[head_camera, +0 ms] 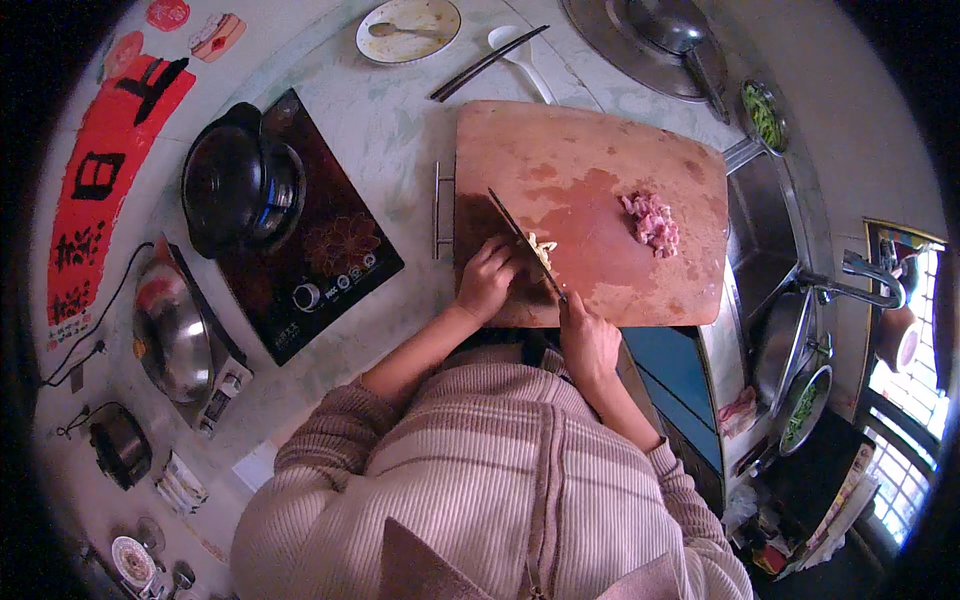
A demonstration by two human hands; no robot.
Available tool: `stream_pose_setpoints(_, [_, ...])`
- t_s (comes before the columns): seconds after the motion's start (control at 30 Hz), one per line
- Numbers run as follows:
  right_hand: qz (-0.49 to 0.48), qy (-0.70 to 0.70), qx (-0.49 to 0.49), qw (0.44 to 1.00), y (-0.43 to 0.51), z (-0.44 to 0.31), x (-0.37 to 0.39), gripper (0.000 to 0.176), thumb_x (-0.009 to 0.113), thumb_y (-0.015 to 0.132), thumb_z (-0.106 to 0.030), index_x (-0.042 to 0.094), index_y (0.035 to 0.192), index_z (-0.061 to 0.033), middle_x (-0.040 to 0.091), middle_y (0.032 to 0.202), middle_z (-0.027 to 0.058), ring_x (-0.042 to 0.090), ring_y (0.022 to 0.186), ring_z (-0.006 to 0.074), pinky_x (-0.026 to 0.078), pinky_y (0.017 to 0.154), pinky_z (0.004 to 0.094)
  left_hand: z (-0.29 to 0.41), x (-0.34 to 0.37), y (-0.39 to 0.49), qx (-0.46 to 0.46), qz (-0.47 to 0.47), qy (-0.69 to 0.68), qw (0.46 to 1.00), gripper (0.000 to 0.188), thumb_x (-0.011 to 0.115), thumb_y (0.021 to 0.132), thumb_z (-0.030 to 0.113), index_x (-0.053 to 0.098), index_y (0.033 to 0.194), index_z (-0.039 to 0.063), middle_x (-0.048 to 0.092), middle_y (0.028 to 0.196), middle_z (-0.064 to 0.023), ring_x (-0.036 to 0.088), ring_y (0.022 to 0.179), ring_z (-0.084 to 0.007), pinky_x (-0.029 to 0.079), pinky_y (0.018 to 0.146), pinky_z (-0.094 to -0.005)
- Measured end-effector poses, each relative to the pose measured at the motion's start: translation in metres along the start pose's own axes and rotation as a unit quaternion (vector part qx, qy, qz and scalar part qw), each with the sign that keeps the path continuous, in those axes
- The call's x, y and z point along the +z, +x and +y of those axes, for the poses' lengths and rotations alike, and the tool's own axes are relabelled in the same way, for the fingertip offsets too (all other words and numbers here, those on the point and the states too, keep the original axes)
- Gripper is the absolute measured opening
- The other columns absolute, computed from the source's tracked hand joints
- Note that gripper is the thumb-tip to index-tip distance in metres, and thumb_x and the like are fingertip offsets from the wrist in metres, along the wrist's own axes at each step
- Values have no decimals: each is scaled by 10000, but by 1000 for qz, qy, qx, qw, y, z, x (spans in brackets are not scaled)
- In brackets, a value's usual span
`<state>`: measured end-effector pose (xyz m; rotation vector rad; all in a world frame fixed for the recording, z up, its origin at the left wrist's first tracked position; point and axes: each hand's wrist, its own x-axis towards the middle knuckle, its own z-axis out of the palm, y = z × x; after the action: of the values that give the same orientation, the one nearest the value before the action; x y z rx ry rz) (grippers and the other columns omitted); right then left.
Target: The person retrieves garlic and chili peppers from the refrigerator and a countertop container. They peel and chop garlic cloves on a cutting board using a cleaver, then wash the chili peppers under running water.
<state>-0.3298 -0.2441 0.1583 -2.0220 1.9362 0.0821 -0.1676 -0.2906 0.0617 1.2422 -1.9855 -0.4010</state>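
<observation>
My right hand [590,339] is closed around the handle of a kitchen knife [525,241], whose blade is seen edge-on over the left part of a wooden cutting board [675,161]. Against the blade's right side lie small pale chopped pieces [541,250], perhaps garlic or ginger. My left hand [489,277] is at the left side of the blade, fingers bent; whether it holds a piece beneath the fingertips is hidden. A small heap of chopped raw meat [651,223] sits towards the board's right side.
Left of the board, a black lidded pot [229,184] stands on an induction cooktop [330,247]. Beyond the board are black chopsticks [489,63], a white spoon [529,67] and a used plate [409,52]. A sink [761,217] with a faucet [862,285] adjoins the right side.
</observation>
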Motion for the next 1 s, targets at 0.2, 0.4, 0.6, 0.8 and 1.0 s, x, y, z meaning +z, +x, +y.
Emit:
stream_pose_setpoints(0.2, [-30, 1, 12, 999, -17, 3, -19, 139, 444, 873, -216, 474, 960, -112, 589, 602, 154, 600, 556, 343, 451, 470, 459, 1, 0, -1, -30, 1, -28, 999, 209, 583, 657, 49, 648, 855, 61, 604, 929, -93, 559, 916, -273, 482, 793, -356])
stream_pose_setpoints(0.4, [10, 14, 18, 1000, -3, -2, 8, 141, 449, 873, -238, 472, 910, -104, 584, 573, 157, 594, 535, 347, 451, 452, 463, 1, -1, -1, -41, -1, -13, 999, 194, 593, 671, 29, 649, 853, 59, 595, 913, -115, 568, 887, -294, 485, 755, -375])
stream_pose_setpoints(0.6, [5, 26, 40, 999, -5, -6, -5, 146, 479, 864, -248, 493, 866, -102, 584, 584, 163, 593, 542, 346, 458, 467, 456, 4, -1, -4, -82, 31, -58, 994, 168, 610, 686, 31, 645, 850, 42, 592, 908, -129, 576, 837, -313, 486, 719, -379])
stream_pose_setpoints(0.8, [-7, 12, 32, 999, -11, -6, -20, 159, 506, 851, -247, 502, 874, -90, 578, 582, 167, 591, 547, 345, 462, 479, 454, 4, 0, -4, -84, 40, -49, 994, 134, 627, 677, 45, 635, 810, 39, 591, 879, -123, 574, 813, -313, 481, 697, -379])
stream_pose_setpoints(1.0, [-21, 17, 29, 999, -2, -1, 10, 174, 468, 870, -259, 487, 916, -93, 583, 573, 157, 592, 525, 335, 461, 466, 451, 0, 3, -6, -68, 40, -35, 996, 113, 634, 668, 37, 616, 779, 32, 587, 851, -115, 568, 792, -306, 474, 692, -373])
